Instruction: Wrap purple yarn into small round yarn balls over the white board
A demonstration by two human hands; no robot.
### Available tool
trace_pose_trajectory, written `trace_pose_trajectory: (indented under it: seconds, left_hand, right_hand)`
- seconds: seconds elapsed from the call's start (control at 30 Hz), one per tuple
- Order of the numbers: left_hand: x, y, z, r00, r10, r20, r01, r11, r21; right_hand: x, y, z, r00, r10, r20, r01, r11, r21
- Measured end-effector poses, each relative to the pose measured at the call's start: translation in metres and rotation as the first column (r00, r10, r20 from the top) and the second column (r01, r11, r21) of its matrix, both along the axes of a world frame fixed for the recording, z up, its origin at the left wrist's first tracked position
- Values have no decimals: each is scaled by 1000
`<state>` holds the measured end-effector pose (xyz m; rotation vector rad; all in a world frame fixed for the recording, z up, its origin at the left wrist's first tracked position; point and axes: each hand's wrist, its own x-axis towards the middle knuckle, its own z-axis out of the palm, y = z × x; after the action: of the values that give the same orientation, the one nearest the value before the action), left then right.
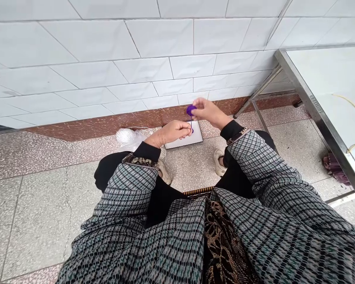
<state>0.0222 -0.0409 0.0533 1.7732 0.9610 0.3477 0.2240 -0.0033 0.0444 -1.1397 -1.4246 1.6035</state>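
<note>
A small purple ball of yarn (190, 110) is pinched between the fingers of my right hand (206, 111), raised in front of the wall. From it a purple strand (191, 120) runs straight down to my left hand (175, 131), whose closed fingertips grip it. A little purple yarn also shows just beside the left fingertips; whether it hangs there or lies lower I cannot tell. Below both hands, a flat white rectangular box or lid (197, 137) with a dark edge rests on the floor, partly hidden by my left hand.
On the floor left of my left wrist sits white yarn (126, 136) in clear plastic. My shoes (219, 162) flank the box. At the right stands a metal-framed table (322, 71) with a yellow cord (352, 105); dark purple cloth (335, 167) lies beneath. A tiled wall (154, 39) rises ahead.
</note>
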Motion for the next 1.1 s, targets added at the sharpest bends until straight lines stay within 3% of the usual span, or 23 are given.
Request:
trace_pose_trajectory:
  seconds: [0.1,0.17,0.2,0.27,0.33,0.4,0.47,0.53,0.63,0.7,0.77,0.87,0.97,1.03,1.1]
  left_hand:
    - [-8,3,2,996,85,32,-88,992,92]
    - [-14,7,0,985,171,32,-174,974,148]
    - [-16,9,-2,978,205,32,-207,965,164]
    - [-17,10,-5,972,231,36,-234,958,168]
    - [-15,9,-6,980,199,30,-201,969,146]
    - [-12,6,-5,994,108,11,-108,989,102]
    - [-9,2,-1,1000,14,6,-14,998,58]
    - [-8,0,2,1000,-16,24,15,999,50]
    - [-11,2,5,994,98,47,-102,989,109]
    - [-14,5,4,977,209,47,-214,966,149]
    - [-16,7,1,959,280,35,-281,942,181]
    - [-15,8,-3,963,270,8,-267,945,189]
    - [-9,4,-6,990,138,-41,-131,982,134]
    - [-5,1,-5,998,17,-67,-12,997,70]
    - [-2,-1,-3,997,-55,-57,57,998,37]
  right_hand:
    - [0,-8,1,912,279,300,-267,960,-82]
    - [4,-12,8,840,500,211,-477,865,-153]
    - [6,-13,11,836,540,98,-526,839,-136]
    - [11,-10,18,882,448,-147,-458,888,-41]
    - [13,-4,20,922,218,-321,-225,974,16]
    - [12,2,16,935,4,-355,-5,1000,0]
    - [10,5,10,964,-97,-247,89,995,-44]
    - [6,3,6,998,-61,-33,58,995,-82]
    - [2,-8,7,940,266,213,-236,959,-157]
    - [2,-15,13,878,447,172,-415,889,-194]
    - [5,-17,17,870,492,22,-481,860,-170]
    - [9,-10,18,912,327,-246,-358,929,-92]
    - [10,0,11,917,89,-390,-125,990,-70]
    - [8,3,6,940,-11,-342,-23,995,-94]
    - [4,3,2,987,-32,-159,12,993,-121]
